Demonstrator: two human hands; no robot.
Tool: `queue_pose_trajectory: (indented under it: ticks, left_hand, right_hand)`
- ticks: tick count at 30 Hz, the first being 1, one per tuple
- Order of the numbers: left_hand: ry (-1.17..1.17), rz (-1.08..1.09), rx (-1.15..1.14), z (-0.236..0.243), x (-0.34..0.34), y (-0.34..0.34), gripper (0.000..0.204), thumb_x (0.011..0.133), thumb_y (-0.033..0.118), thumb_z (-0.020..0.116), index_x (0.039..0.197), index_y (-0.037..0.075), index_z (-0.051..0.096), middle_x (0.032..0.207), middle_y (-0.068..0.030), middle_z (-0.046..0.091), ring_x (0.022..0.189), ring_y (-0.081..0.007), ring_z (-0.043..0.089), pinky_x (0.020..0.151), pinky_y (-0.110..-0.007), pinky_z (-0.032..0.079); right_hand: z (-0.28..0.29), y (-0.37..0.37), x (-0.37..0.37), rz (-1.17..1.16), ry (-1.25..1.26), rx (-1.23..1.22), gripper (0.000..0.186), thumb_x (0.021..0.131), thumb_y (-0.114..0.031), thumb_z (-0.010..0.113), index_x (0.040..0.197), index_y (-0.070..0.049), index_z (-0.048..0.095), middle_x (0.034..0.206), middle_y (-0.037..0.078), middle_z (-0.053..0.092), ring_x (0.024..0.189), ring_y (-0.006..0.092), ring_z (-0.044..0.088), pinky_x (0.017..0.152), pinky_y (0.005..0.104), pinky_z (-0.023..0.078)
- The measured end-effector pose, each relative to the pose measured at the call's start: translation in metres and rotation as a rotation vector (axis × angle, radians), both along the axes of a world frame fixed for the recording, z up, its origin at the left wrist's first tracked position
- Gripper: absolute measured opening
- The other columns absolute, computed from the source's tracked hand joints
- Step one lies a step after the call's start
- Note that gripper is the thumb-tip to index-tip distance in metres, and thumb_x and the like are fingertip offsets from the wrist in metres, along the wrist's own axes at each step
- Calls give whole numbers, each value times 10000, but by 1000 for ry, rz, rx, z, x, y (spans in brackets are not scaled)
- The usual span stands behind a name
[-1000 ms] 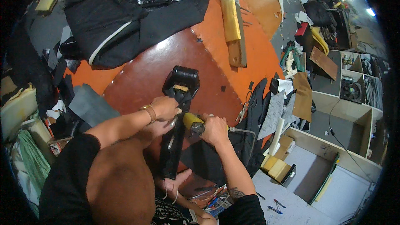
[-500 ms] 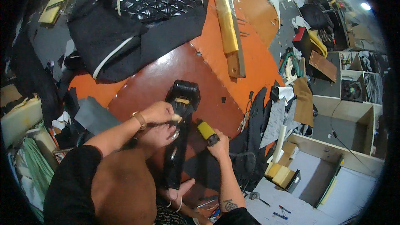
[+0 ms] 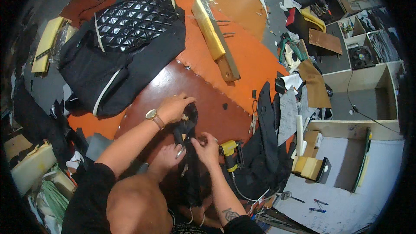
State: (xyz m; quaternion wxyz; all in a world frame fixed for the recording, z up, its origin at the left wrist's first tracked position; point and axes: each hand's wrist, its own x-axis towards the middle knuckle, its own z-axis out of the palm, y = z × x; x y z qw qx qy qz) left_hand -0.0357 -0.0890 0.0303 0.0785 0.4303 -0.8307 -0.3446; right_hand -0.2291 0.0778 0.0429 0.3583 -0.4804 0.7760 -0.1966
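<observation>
A long, narrow padded piece in black covering [image 3: 190, 177] lies between my legs, pale material showing near its upper end. My left hand [image 3: 173, 109], with a watch on the wrist, is closed over that far end and hides part of it. At the piece's right edge, my right hand [image 3: 207, 149] is closed, thumb and bent fingers at the black covering. My bare foot [image 3: 167, 158] presses against the piece's left side. The yellow and black staple gun [image 3: 230, 152] lies to the right of my right hand, its hose trailing toward me.
Scissors [image 3: 253, 122] lie right of the brown sheet [image 3: 212, 104]. Farther off are a curved foam-padded wooden part [image 3: 214, 39] with protruding prongs and a black quilted cover [image 3: 134, 21]. Black fabric [image 3: 260, 160] spreads at right, beside an open wooden frame [image 3: 359, 123].
My right hand has put down the staple gun and come to the black-covered piece. My left hand has moved up to its far end. The view has shifted.
</observation>
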Motion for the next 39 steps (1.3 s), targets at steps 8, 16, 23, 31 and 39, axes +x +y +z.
queue_pose_trajectory:
  ticks: [8, 16, 23, 31, 39]
  left_hand:
    - [210, -47, 74, -4, 2, -6, 648, 770, 103, 876, 1343, 119, 575, 1306, -163, 627, 1232, -428, 590, 1041, -493, 494]
    - [237, 20, 289, 6, -3, -7, 545, 816, 79, 827, 1290, 108, 560, 1238, -142, 635, 1183, -329, 621, 1046, -430, 492]
    - [295, 24, 391, 5, -1, -10, 513, 786, 27, 816, 1232, 81, 568, 1234, -138, 623, 1180, -324, 602, 1053, -406, 482]
    - [-30, -263, -69, 26, -20, -33, 611, 698, 85, 886, 1235, 68, 594, 1380, -168, 628, 1295, -385, 596, 1092, -446, 489]
    - [-61, -494, 63, 15, -22, -43, 514, 737, 111, 847, 1239, 56, 753, 1280, -155, 717, 1191, -368, 667, 1069, -437, 523]
  right_hand:
    - [-18, -64, 26, 67, 252, -107, 316, 900, -308, 753, 982, -18, 660, 991, 234, 714, 969, 465, 680, 829, 561, 531]
    - [-25, -60, 18, 23, 225, -217, 216, 872, -241, 719, 888, -44, 633, 961, 201, 703, 914, 464, 687, 778, 577, 539]
    - [-23, -64, -10, 409, 300, -317, 165, 835, -179, 751, 868, -67, 635, 837, 150, 682, 828, 378, 712, 718, 504, 579]
    - [-28, -51, 3, 383, 312, -355, 135, 875, -166, 713, 843, -74, 621, 790, 147, 681, 752, 349, 726, 651, 464, 598]
    - [-23, -52, 5, 303, 217, -361, 176, 846, -161, 747, 831, -69, 597, 806, 159, 652, 753, 382, 691, 640, 511, 561]
